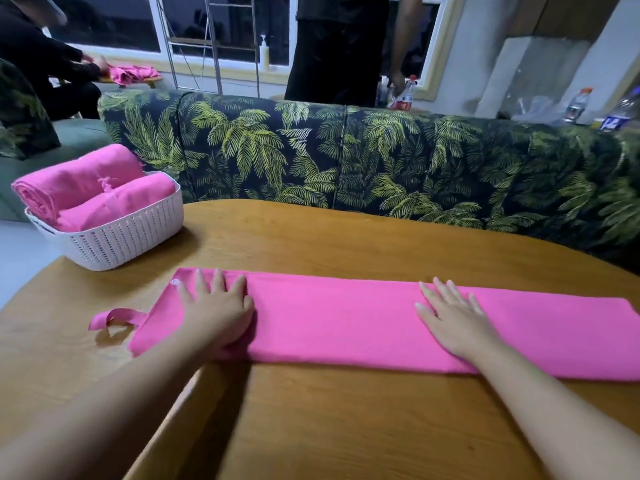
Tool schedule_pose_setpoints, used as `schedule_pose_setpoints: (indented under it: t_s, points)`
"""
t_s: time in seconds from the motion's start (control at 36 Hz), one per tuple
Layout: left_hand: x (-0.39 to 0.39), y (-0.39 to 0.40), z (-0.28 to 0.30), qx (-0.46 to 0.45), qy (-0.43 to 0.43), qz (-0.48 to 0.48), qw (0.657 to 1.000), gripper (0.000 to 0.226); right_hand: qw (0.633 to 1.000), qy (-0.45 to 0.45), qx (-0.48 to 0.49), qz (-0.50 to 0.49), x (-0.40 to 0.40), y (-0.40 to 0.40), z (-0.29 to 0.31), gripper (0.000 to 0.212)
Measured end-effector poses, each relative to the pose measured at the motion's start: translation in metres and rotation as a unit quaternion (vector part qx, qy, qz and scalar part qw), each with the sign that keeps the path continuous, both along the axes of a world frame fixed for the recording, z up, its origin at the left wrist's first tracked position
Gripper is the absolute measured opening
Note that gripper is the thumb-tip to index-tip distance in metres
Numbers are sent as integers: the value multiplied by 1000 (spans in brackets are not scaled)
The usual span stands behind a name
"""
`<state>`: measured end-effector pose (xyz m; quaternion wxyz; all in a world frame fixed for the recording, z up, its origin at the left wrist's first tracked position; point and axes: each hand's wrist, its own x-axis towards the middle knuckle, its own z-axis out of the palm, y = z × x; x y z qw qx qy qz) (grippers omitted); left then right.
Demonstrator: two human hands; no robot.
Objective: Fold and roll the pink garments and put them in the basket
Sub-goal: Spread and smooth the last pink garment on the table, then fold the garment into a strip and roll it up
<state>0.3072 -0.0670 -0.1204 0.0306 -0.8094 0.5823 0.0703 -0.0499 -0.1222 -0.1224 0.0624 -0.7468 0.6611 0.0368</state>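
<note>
A pink garment (332, 320) lies folded into a long flat strip across the wooden table (346, 427). A pink strap loops out from its left end. My left hand (218, 310) presses flat on the strip near its left end, fingers spread. My right hand (453, 317) lies flat on the strip right of centre, fingers straight. A white woven basket (114, 237) stands at the table's back left corner. Two rolled pink garments (86, 192) fill it and rise above its rim.
A sofa with a dark palm-leaf cover (381, 161) runs behind the table. A person in black (339, 46) stands behind it. Another person at far left handles pink cloth (131, 74). Bottles (578, 105) stand at the back right.
</note>
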Motion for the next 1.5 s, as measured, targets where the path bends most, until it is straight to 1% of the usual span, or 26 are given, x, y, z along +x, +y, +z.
schedule_pose_setpoints:
  t_s: [0.06, 0.11, 0.17, 0.22, 0.28, 0.33, 0.36, 0.47, 0.53, 0.56, 0.69, 0.83, 1.0, 1.03, 1.11, 1.14, 1.19, 1.25, 1.28, 1.31, 1.36, 1.39, 1.44, 1.5]
  points:
    - [-38, -6, 3, -12, 23, -32, 999, 59, 1000, -20, -21, -1, 10, 4, 1, 56]
    - [-86, -11, 2, -25, 56, -104, 993, 60, 998, -50, -38, 17, 28, 9, 2, 56]
    - [-134, -13, -3, -31, 84, -176, 980, 59, 996, -77, -40, 37, 44, 15, 1, 55]
    - [-171, -15, -9, -30, 99, -238, 966, 58, 995, -90, -33, 37, 46, 19, -3, 54]
    - [-190, -18, -15, -37, 74, -294, 952, 64, 995, -92, -23, 22, 30, 18, -7, 53]
    - [-193, -23, -18, -45, 46, -330, 942, 83, 997, -78, -21, -2, -3, 13, -9, 55]
    - [-192, -25, -18, -40, 43, -337, 940, 88, 997, -68, -19, -18, -23, 9, -9, 57]
    - [-188, -26, -17, -31, 41, -347, 936, 91, 994, -40, -3, -103, -104, -1, -7, 59]
    - [-187, -27, -18, -33, 38, -351, 935, 102, 990, -29, 2, -138, -137, -4, -4, 59]
    - [-187, -27, -18, -34, 34, -351, 935, 103, 988, -25, 3, -154, -152, -6, -3, 59]
    - [-185, -30, -21, -40, 38, -358, 932, 96, 975, -16, 13, -221, -214, -8, 5, 61]
    - [-181, -48, -19, -28, 45, -381, 923, 81, 968, -8, 10, -252, -240, -2, 8, 64]
    - [-176, -96, -10, 5, 18, -420, 907, 79, 951, 5, 22, -308, -231, 20, 2, 65]
    - [-177, -105, -8, 9, 2, -414, 910, 78, 947, 9, 25, -319, -227, 26, 2, 66]
    - [-186, -129, 2, 18, -79, -362, 929, 56, 934, 23, 38, -355, -208, 42, 2, 71]
    - [-191, -135, 6, 7, -104, -349, 931, 53, 930, 26, 42, -365, -201, 48, 2, 73]
    - [-200, -139, 11, -23, -149, -322, 935, 54, 923, 31, 50, -379, -184, 59, 3, 77]
    - [-208, -136, 11, -44, -171, -291, 940, 52, 920, 37, 63, -385, -168, 69, 4, 81]
    - [-212, -131, 9, -49, -161, -273, 947, 50, 919, 39, 70, -387, -160, 74, 5, 82]
    - [-215, -126, 8, -47, -130, -250, 958, 50, 918, 40, 74, -387, -153, 78, 5, 82]
    - [-214, -112, 6, -32, -35, -186, 981, 55, 925, 43, 69, -372, -143, 84, 7, 78]
    - [-210, -104, 5, -25, 9, -146, 989, 61, 934, 41, 56, -350, -140, 84, 9, 74]
    - [-194, -90, -1, -16, 69, -73, 995, 76, 960, 14, 23, -279, -133, 82, 11, 63]
    - [-179, -78, -6, -11, 90, -21, 996, 89, 983, -22, -8, -183, -125, 72, 11, 57]
